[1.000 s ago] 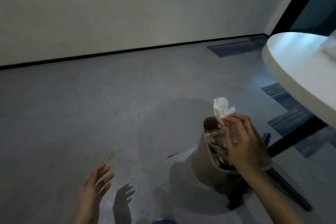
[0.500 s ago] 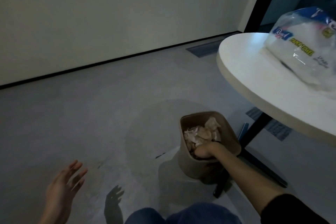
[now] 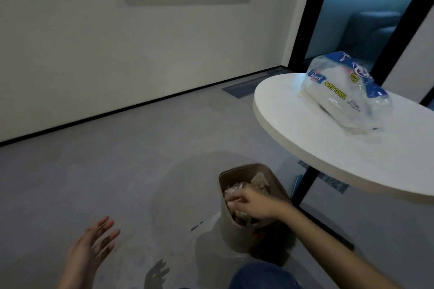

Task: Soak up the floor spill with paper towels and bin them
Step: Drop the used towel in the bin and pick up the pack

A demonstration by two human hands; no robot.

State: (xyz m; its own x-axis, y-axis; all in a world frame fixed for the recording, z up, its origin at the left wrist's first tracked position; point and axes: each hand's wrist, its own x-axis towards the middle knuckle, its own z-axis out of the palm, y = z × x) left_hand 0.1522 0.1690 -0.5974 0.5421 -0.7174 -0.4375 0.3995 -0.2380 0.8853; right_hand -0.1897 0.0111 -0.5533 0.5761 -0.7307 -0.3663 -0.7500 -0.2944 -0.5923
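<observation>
I have my right hand (image 3: pixel 252 203) down in the mouth of the bin (image 3: pixel 244 230), fingers curled loosely over the crumpled paper towels (image 3: pixel 258 183) heaped inside; whether it grips a wad or only presses on them I cannot tell from this angle. My left hand (image 3: pixel 90 248) hovers empty over the floor (image 3: pixel 94 171), fingers spread. To do this step well I would push the wad below the rim so nothing springs out, then lift straight up without tipping the bin. The fresh pack (image 3: pixel 340 91) sits on the counter (image 3: pixel 293 129), well apart, should damp patches remain.
</observation>
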